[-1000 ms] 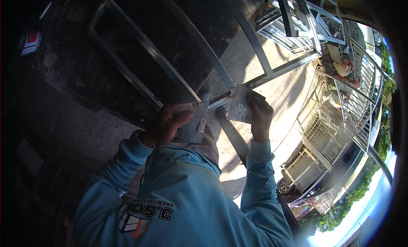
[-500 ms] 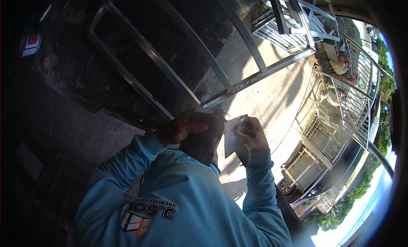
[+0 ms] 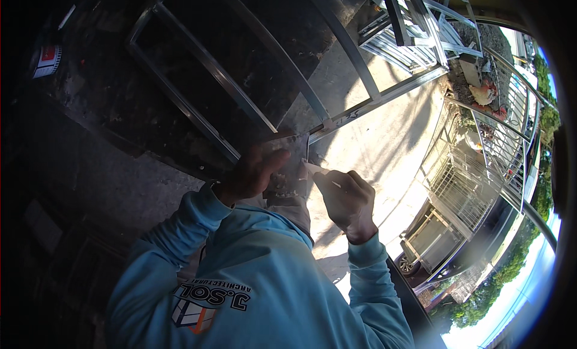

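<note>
Two hands are at work close together: the left hand (image 3: 255, 172) grips a thin, mottled grey, flat metal-looking plate (image 3: 294, 175) by its left side, thumb near its face, while the right hand (image 3: 347, 202) is clenched around a pale, thin, flat-edged piece (image 3: 312, 169) whose tip sits at the plate's right edge; whether the two touch I cannot tell for sure. The plate is held up in front of the body, near the closest end of a silver-grey metal frame of long bars (image 3: 390, 94). By my judgement the handling is partway through: both pieces are in hand, neither is set down, and the plate's face looks patchy, though how much is left is too dim to judge. The frame looks further along, its bars meeting the end rail, with neither hand plainly on it. Farther out are a black flat surface (image 3: 114, 103), a white cylindrical can with a red patch (image 3: 48, 61), sunlit concrete floor (image 3: 384, 148) and stacked silver metal frames (image 3: 399, 53)
</note>
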`<action>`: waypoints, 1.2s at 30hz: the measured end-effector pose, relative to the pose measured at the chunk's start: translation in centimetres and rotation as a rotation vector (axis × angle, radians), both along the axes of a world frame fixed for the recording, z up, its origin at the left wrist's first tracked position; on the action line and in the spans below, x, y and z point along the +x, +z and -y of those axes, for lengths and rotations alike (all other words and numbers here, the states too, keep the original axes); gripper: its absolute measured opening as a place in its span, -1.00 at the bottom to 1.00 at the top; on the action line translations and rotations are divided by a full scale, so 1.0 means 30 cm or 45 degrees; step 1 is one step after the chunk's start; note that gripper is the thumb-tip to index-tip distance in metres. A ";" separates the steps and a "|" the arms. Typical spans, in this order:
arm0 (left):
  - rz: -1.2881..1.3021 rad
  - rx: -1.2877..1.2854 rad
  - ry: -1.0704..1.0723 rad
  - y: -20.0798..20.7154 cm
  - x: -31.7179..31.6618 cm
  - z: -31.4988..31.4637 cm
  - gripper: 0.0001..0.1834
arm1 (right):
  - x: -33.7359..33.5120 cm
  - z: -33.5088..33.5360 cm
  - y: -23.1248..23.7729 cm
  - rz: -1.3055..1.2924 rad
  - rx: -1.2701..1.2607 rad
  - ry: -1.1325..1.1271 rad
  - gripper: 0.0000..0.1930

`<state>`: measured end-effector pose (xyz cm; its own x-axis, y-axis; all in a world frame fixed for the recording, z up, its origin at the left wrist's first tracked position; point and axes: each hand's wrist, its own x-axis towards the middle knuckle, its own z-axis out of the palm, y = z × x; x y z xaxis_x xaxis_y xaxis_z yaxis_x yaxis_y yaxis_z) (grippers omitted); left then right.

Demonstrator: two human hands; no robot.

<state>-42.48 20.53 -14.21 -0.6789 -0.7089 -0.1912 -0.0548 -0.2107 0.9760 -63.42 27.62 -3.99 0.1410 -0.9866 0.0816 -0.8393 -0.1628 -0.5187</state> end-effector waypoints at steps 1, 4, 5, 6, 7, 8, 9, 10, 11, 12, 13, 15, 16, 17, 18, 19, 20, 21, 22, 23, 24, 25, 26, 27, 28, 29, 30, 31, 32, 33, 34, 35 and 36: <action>-0.001 0.000 0.000 0.008 -0.002 -0.007 -0.54 | 0.002 0.002 -0.005 0.002 0.004 -0.014 -0.80; 0.004 0.137 -0.034 0.049 -0.019 -0.022 -0.61 | -0.012 0.000 -0.039 -0.024 -0.021 -0.053 -0.79; -0.043 0.207 -0.039 0.077 -0.025 -0.025 -0.66 | -0.017 -0.001 -0.054 -0.022 -0.020 -0.053 -0.79; -0.094 0.276 -0.044 0.098 -0.030 -0.021 -0.69 | -0.021 0.000 -0.064 0.059 0.010 -0.173 -0.77; -0.094 0.278 -0.044 0.094 -0.029 -0.024 -0.69 | -0.025 0.006 -0.071 0.141 0.040 -0.294 -0.76; -0.088 0.200 -0.021 0.084 -0.025 -0.028 -0.66 | -0.022 0.019 -0.081 0.356 0.093 -0.465 -0.75; -0.072 0.122 0.008 0.073 -0.012 -0.037 -0.60 | -0.037 0.020 -0.095 0.462 0.231 -0.598 -0.78; -0.073 0.122 0.009 0.053 -0.005 -0.043 -0.60 | -0.069 0.022 -0.114 0.349 0.169 -0.457 -0.81; -0.024 0.061 -0.011 0.027 0.006 -0.050 -0.61 | -0.101 0.025 -0.138 0.236 0.108 -0.316 -0.83; 0.028 0.001 -0.034 0.007 0.014 -0.053 -0.62 | -0.129 0.017 -0.168 0.239 0.108 -0.317 -0.83; 0.030 0.002 -0.033 0.000 0.021 -0.052 -0.62 | -0.150 0.012 -0.191 0.343 0.157 -0.372 -0.83; 0.077 -0.032 -0.003 -0.009 0.030 -0.050 -0.62 | -0.164 0.014 -0.215 0.451 0.207 -0.424 -0.83; 0.080 -0.032 -0.001 -0.011 0.030 -0.052 -0.62 | -0.162 0.023 -0.216 0.618 0.332 -0.579 -0.81; 0.063 0.019 0.033 -0.013 0.028 -0.054 -0.62 | -0.163 0.031 -0.218 0.784 0.458 -0.734 -0.80; 0.046 0.068 0.065 -0.012 0.027 -0.054 -0.62 | -0.165 0.039 -0.224 0.785 0.458 -0.733 -0.80; 0.047 0.068 0.065 -0.010 0.028 -0.052 -0.62 | -0.168 0.046 -0.231 0.789 0.473 -0.740 -0.79; 0.080 0.104 0.035 -0.007 0.030 -0.049 -0.62 | -0.170 0.048 -0.235 0.791 0.487 -0.747 -0.78; 0.114 0.140 0.004 -0.006 0.032 -0.045 -0.61 | -0.174 0.045 -0.238 0.791 0.488 -0.747 -0.78; 0.114 0.141 0.004 -0.003 0.032 -0.041 -0.61 | -0.180 0.041 -0.240 0.826 0.445 -0.799 -0.77; 0.098 0.176 -0.001 0.002 0.032 -0.036 -0.61 | -0.184 0.037 -0.240 0.859 0.401 -0.851 -0.77; 0.084 0.209 -0.002 0.006 0.033 -0.033 -0.61 | -0.181 0.034 -0.235 0.860 0.402 -0.849 -0.77; 0.085 0.209 -0.001 0.001 0.034 -0.034 -0.61 | -0.177 0.031 -0.227 0.953 0.433 -0.917 -0.77; 0.053 0.184 0.046 -0.010 0.036 -0.038 -0.60 | -0.172 0.031 -0.220 1.046 0.464 -0.985 -0.76; 0.020 0.160 0.090 -0.016 0.034 -0.039 -0.60 | -0.168 0.036 -0.214 1.045 0.463 -0.986 -0.76; 0.019 0.159 0.090 -0.017 0.034 -0.041 -0.60 | -0.161 0.044 -0.205 0.910 0.460 -0.870 -0.76; 0.043 0.162 0.090 -0.013 0.034 -0.041 -0.60 | -0.154 0.048 -0.202 0.776 0.456 -0.753 -0.76; 0.064 0.162 0.088 -0.010 0.033 -0.039 -0.60 | -0.147 0.052 -0.208 0.776 0.452 -0.755 -0.76; 0.063 0.159 0.085 -0.010 0.034 -0.037 -0.60 | -0.140 0.057 -0.222 0.753 0.407 -0.735 -0.76; 0.079 0.189 0.049 -0.013 0.036 -0.035 -0.60 | -0.139 0.060 -0.228 0.730 0.362 -0.715 -0.76; 0.096 0.221 0.018 -0.018 0.040 -0.037 -0.60 | -0.139 0.062 -0.228 0.730 0.362 -0.713 -0.76; 0.095 0.220 0.019 -0.021 0.039 -0.039 -0.60 | -0.141 0.064 -0.226 0.733 0.331 -0.750 -0.77; 0.099 0.198 0.045 -0.025 0.035 -0.039 -0.61 | -0.145 0.064 -0.223 0.735 0.299 -0.788 -0.78; 0.105 0.177 0.069 -0.025 0.031 -0.038 -0.61 | -0.155 0.061 -0.218 0.735 0.300 -0.789 -0.78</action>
